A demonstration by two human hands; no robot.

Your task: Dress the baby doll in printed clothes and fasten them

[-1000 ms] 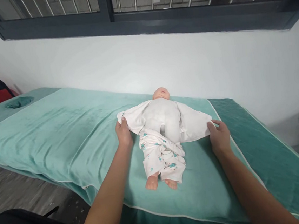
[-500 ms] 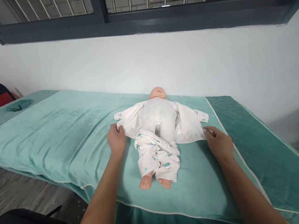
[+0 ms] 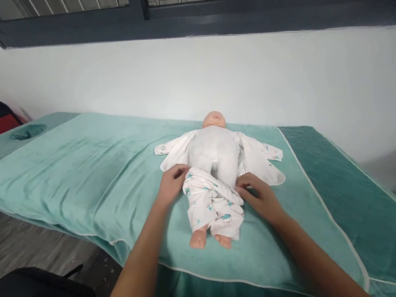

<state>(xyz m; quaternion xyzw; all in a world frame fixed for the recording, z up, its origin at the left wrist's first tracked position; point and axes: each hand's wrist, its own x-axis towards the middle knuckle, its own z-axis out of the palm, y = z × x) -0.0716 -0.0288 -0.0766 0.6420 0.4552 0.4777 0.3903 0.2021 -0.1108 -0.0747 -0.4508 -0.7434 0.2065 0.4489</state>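
A baby doll (image 3: 214,147) lies on its back, its head toward the wall and its bare feet toward me. Its white long-sleeved top (image 3: 257,161) is spread open on both sides, with the sleeves on the arms. Patterned white baby trousers (image 3: 202,197) are bunched around the doll's lower legs. My left hand (image 3: 173,182) is closed at the left end of the waistband, fingertips at the cloth. On the opposite side, my right hand (image 3: 260,197) pinches the waistband's right edge between thumb and fingers.
The doll rests on a bed with a light green cover (image 3: 82,178). A darker green strip (image 3: 357,198) runs along the right. Behind is a white wall (image 3: 124,81) under a dark window frame (image 3: 189,21). A black bag or chair (image 3: 40,294) stands at lower left.
Both hands have let go of the top's spread front panels and moved inward to the trousers' waistband. The panels now lie loose on the bed. The camera view has shifted slightly.
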